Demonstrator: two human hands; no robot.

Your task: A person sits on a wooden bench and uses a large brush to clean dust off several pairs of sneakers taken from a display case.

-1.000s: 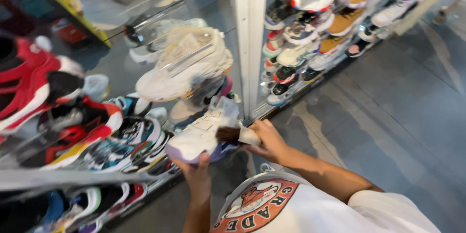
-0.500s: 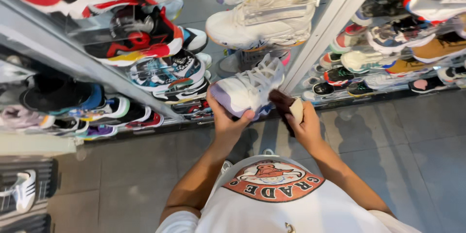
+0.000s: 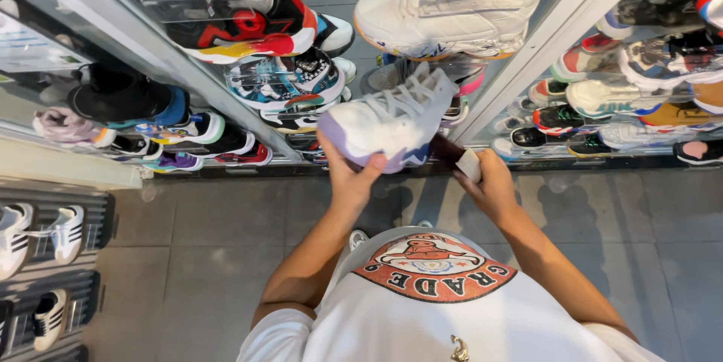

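A white sneaker [image 3: 392, 121] with a lilac heel and white laces is held up in front of the glass shelves [image 3: 527, 53], above the grey tiled floor [image 3: 196, 241]. The left hand [image 3: 348, 177] grips it from below at the heel end, thumb on the near side and fingers wrapped under the sole. Just beside the shoe's right edge, the right hand [image 3: 493, 185] closes around a brush [image 3: 458, 158] with a dark body and a pale end; its fingers curl tight on the handle, and the dark part touches the sneaker's side. Behind the shoe, a large cream sneaker [image 3: 452, 8] sits on a clear stand, and a red, black and white one [image 3: 256, 19] rests to the left. More coloured pairs fill the lower shelves on both sides of the metal post [image 3: 557, 30]. At far left, white shoes [image 3: 45, 234] lie on a dark slatted rack.
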